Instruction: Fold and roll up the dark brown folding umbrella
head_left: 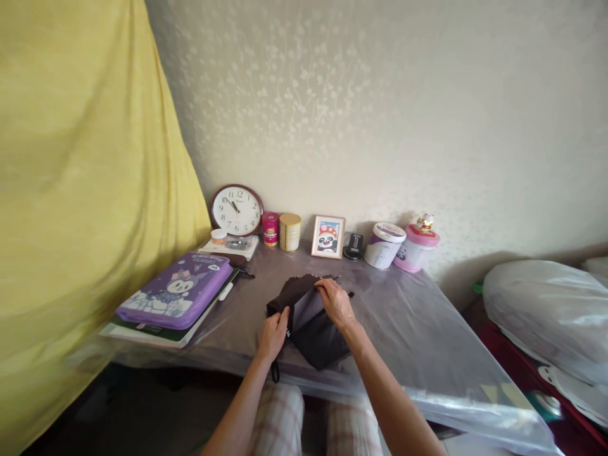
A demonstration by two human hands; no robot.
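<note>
A dark brown folded umbrella [311,323] with loose canopy folds lies at the near middle of a table covered in clear plastic [408,329]. My left hand [272,334] is closed around its near left end, where a short strap hangs down. My right hand [336,301] pinches a fold of the fabric at the umbrella's far side, fingers bent and pressed on the cloth.
A purple cartoon case [178,290] sits on books at the left. Along the wall stand a round clock [237,210], a red tin [270,228], a gold tin [289,232], a panda picture frame [327,237], a white tub [384,244] and a pink container [416,248]. A yellow curtain [80,183] hangs left; plastic bags [546,310] lie right.
</note>
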